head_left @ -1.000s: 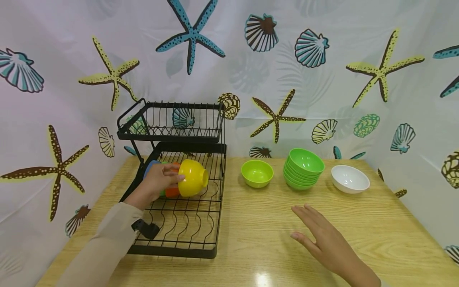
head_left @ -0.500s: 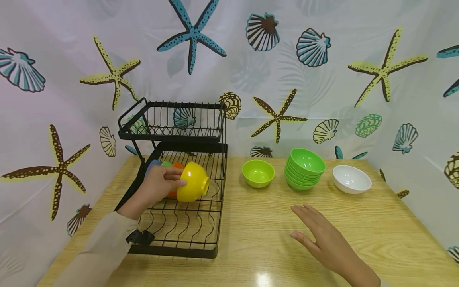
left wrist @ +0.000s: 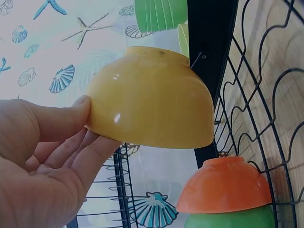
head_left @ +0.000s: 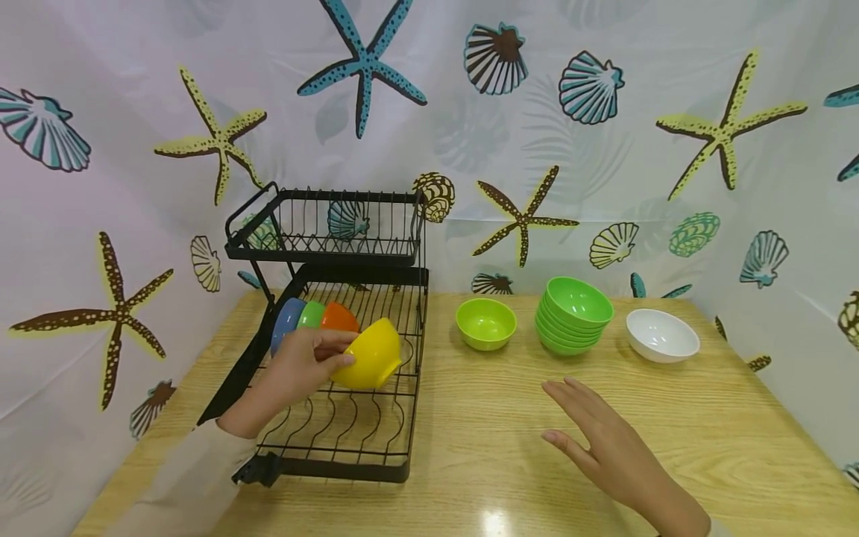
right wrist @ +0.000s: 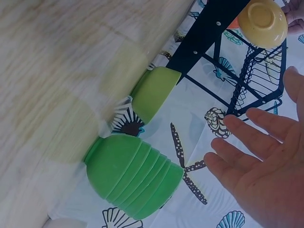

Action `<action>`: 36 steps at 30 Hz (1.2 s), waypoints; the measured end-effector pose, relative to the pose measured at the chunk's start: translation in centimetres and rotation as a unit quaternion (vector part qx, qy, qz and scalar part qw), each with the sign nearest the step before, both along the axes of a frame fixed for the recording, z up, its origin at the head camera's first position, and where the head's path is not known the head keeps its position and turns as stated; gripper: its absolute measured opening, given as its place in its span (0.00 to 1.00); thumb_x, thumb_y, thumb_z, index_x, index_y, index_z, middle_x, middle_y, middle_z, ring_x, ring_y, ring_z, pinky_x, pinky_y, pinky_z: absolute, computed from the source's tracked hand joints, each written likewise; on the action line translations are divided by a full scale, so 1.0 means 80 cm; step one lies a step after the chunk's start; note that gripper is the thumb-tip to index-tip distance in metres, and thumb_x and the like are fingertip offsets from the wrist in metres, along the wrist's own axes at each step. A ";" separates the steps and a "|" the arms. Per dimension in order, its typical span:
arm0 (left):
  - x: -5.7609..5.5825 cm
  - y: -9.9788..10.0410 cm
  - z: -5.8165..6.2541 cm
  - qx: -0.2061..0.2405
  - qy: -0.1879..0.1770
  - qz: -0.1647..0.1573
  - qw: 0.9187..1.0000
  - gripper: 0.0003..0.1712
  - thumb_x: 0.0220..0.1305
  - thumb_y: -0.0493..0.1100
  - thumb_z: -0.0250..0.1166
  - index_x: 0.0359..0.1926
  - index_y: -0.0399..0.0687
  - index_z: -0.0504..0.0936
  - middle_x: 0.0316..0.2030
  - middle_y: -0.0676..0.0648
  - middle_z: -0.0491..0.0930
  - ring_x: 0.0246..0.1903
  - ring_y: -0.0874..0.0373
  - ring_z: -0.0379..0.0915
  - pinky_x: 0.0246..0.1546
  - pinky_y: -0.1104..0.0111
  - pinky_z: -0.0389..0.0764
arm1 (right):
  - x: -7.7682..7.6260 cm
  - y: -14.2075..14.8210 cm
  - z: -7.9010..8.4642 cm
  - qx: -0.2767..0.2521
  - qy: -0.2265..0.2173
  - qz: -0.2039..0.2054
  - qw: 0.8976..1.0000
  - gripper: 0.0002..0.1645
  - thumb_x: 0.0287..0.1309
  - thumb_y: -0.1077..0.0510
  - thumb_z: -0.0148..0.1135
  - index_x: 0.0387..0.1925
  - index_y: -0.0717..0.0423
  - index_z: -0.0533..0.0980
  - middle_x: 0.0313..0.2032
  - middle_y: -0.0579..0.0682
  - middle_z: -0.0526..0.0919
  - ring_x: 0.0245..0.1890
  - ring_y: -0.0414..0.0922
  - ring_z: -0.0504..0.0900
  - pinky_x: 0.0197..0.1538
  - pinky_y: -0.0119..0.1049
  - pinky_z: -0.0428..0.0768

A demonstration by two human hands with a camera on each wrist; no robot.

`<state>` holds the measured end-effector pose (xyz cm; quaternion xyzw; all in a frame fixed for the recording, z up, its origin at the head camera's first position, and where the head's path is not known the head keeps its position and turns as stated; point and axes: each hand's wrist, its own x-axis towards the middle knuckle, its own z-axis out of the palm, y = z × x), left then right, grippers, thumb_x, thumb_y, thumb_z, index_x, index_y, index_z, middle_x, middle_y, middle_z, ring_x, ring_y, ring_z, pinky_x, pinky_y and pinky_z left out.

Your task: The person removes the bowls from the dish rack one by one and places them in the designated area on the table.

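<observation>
My left hand (head_left: pixel 298 373) pinches the rim of a yellow bowl (head_left: pixel 373 356) between thumb and fingers, holding it tilted above the black dish rack's lower tier. In the left wrist view the yellow bowl (left wrist: pixel 152 99) is apart from the orange bowl (left wrist: pixel 223 185). Behind it in the rack, an orange bowl (head_left: pixel 338 318), a green bowl (head_left: pixel 312 315) and a blue bowl (head_left: pixel 287 321) stand on edge in a row. My right hand (head_left: pixel 607 447) hovers over the table with fingers extended, holding nothing.
The two-tier black dish rack (head_left: pixel 342 470) stands at the left. Right of it on the wooden table (head_left: pixel 483 418) are a lime bowl (head_left: pixel 486 325), a stack of several green bowls (head_left: pixel 573 317) and a white bowl (head_left: pixel 662 335). A patterned curtain (head_left: pixel 470 149) hangs behind.
My left hand has drawn the yellow bowl away from the orange bowl, toward me and slightly right, tilting its base downward. More of the row behind shows. My right hand stays nearly still.
</observation>
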<state>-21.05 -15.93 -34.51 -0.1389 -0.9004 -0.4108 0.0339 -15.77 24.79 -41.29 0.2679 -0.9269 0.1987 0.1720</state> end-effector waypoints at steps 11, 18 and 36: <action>0.024 0.020 0.003 0.013 0.038 -0.056 0.998 0.18 0.58 0.28 0.65 0.52 0.33 0.81 0.48 0.37 0.82 0.44 0.49 0.81 0.41 0.69 0.84 | 0.000 -0.006 0.006 0.000 0.036 0.012 0.999 0.37 0.58 0.51 0.67 0.67 0.50 0.66 0.64 0.49 0.71 0.65 0.54 0.67 0.58 0.54 0.73; 0.042 0.035 0.006 -0.014 0.093 -0.134 0.986 0.18 0.55 0.27 0.66 0.49 0.35 0.83 0.45 0.39 0.84 0.43 0.50 0.82 0.41 0.70 0.83 | -0.001 -0.012 0.008 -0.007 0.058 0.027 0.998 0.39 0.56 0.52 0.68 0.69 0.48 0.65 0.65 0.46 0.69 0.65 0.52 0.67 0.69 0.22 0.55; 0.077 0.092 -0.011 -0.086 0.201 -0.281 0.934 0.25 0.50 0.20 0.66 0.48 0.43 0.85 0.44 0.48 0.85 0.45 0.61 0.81 0.49 0.76 0.78 | 0.002 -0.033 0.009 -0.052 0.107 0.172 0.978 0.36 0.62 0.46 0.61 0.66 0.58 0.67 0.64 0.53 0.70 0.65 0.49 0.67 0.69 0.24 0.57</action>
